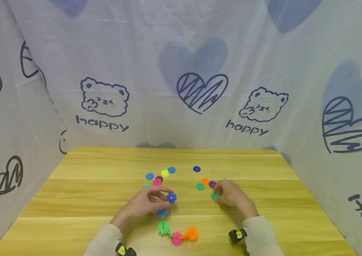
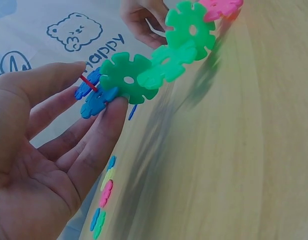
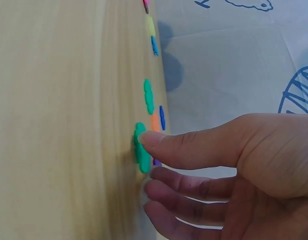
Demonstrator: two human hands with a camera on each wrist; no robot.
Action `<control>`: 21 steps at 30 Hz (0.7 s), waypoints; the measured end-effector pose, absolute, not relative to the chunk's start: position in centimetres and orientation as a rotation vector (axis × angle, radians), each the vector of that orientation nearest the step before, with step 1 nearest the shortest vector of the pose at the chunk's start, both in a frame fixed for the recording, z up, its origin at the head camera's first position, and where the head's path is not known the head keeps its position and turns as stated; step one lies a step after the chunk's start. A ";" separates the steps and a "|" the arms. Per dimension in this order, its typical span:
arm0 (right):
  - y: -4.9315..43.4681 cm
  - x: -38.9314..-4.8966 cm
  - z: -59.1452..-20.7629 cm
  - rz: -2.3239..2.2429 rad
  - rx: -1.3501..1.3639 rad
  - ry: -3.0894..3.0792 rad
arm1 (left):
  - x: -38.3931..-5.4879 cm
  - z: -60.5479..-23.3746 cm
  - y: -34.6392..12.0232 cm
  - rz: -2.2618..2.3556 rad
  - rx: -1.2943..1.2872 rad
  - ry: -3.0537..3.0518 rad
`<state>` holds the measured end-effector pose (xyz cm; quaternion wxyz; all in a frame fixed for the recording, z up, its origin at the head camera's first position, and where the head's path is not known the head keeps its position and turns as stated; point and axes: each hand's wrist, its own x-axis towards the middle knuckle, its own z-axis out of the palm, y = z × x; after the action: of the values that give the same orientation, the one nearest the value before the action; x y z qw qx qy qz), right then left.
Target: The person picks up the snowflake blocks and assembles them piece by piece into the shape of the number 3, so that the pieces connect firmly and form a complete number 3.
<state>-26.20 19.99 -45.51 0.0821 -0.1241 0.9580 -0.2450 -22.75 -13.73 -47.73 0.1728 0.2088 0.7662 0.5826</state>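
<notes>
My left hand (image 1: 142, 202) pinches the blue end of a chain of slotted plastic snowflake discs, raised over the table. Dark blue disc (image 1: 171, 197) is by the fingertips; lower down are a green disc (image 1: 163, 228), a pink disc (image 1: 177, 238) and an orange disc (image 1: 192, 233). In the left wrist view a red disc (image 2: 89, 83), edge-on, joins the blue ones. My right hand (image 1: 231, 193) is low over the table, its thumb touching a loose green disc (image 3: 142, 150). A gap shows between thumb and fingers, which are loosely bent.
Loose discs lie on the wooden table (image 1: 104, 163): a purple disc (image 1: 212, 184), orange disc (image 1: 205, 181) and another green disc (image 1: 200, 186) by my right hand, a navy disc (image 1: 197, 169) farther back. Several more lie behind my left hand. Printed cloth (image 1: 155, 117) hangs around the table.
</notes>
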 end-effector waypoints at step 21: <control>19.3 -25.4 -46.4 -0.875 -0.540 2.852 | -22.2 -48.3 -13.5 1.657 0.640 2.184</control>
<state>-25.45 19.29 -46.41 0.0547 -0.1779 0.9393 -0.2882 -22.16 -13.49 -48.33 0.1624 0.2242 0.7656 0.5807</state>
